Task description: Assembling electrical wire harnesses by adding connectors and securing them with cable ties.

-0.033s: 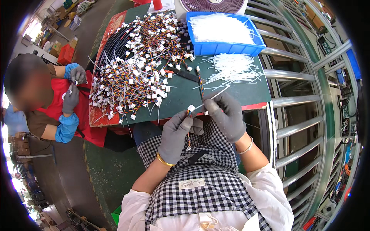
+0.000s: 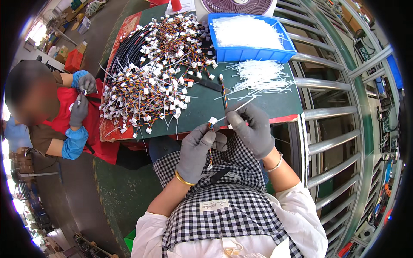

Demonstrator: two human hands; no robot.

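My left hand [image 2: 194, 150], in a grey glove, is closed on a short wire harness [image 2: 210, 157]. The harness's white connector [image 2: 212, 121] sticks up above the fingertips, and its twisted coloured wires hang below them. My right hand [image 2: 254, 131], gloved alike, pinches a thin white cable tie [image 2: 247, 102] between thumb and fingers. One end of the tie reaches the wires just under the connector; the other points up to the right past my fingers. Whether it loops around the wires is too small to tell. Both hands are just over the table's near edge.
A big heap of wire harnesses [image 2: 144, 92] covers the left of the green table [image 2: 202, 107]. Loose cable ties [image 2: 262, 76] lie right, before a blue bin [image 2: 254, 55] full of them. Behind stands a fan [image 2: 238, 6]. A roller conveyor [image 2: 329, 113] runs right; a co-worker [image 2: 47, 107] sits left.
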